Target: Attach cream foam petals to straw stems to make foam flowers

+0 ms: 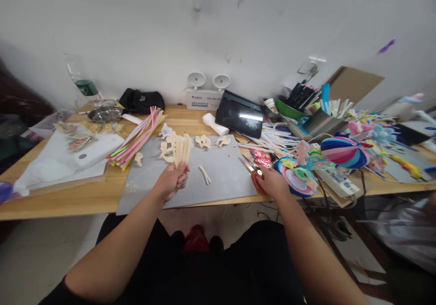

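Note:
A fanned bunch of cream pipe cleaners (183, 148) stands upright in my left hand (173, 179), whose fingers are closed round its lower end. My right hand (274, 182) grips scissors (252, 166) with red-orange handles at the right edge of the grey mat (225, 189). Their blades point up and to the left, away from the bunch. Between the hands, a short bent cream piece (205, 175) lies on the mat. Along the mat's back edge are several curled cream shapes (203, 141), some partly behind the bunch.
Left of the mat lies a bundle of coloured pipe cleaners (143, 137). A black tablet-like device (240, 114) leans at the back near white strips (279, 137). Red packets (260, 157) and a striped round piece (345, 151) crowd the right. A bottle (83, 82) stands back left.

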A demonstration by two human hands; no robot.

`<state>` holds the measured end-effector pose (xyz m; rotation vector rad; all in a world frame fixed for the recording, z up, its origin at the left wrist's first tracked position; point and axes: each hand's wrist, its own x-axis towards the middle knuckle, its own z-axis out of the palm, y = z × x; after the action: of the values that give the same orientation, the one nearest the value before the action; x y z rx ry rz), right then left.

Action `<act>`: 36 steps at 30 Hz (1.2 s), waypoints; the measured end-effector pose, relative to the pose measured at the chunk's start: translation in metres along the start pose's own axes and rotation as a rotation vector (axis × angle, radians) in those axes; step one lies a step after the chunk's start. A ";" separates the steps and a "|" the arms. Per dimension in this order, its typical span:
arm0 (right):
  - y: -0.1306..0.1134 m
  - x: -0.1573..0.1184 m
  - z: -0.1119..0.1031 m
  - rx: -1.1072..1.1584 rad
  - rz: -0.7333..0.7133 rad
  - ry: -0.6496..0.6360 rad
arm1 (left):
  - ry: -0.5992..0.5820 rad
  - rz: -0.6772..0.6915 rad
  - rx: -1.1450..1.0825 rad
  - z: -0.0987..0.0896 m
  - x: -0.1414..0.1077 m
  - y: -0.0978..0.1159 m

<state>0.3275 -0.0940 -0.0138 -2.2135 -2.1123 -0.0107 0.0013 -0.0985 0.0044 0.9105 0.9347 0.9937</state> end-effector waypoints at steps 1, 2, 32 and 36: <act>-0.002 0.001 -0.002 -0.002 -0.001 0.059 | -0.030 -0.019 -0.023 0.002 0.002 0.001; -0.007 0.003 -0.005 0.028 -0.005 0.124 | -0.054 -0.036 -0.038 0.005 0.003 0.001; -0.148 0.144 0.036 1.992 0.107 0.032 | 0.427 0.225 1.387 -0.071 0.209 0.100; -0.152 0.143 0.036 2.041 0.119 0.054 | 0.445 0.352 1.522 -0.056 0.193 0.096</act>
<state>0.1810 0.0572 -0.0329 -0.8533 -0.7388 1.2973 -0.0261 0.1202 0.0343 2.2073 2.0204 0.6411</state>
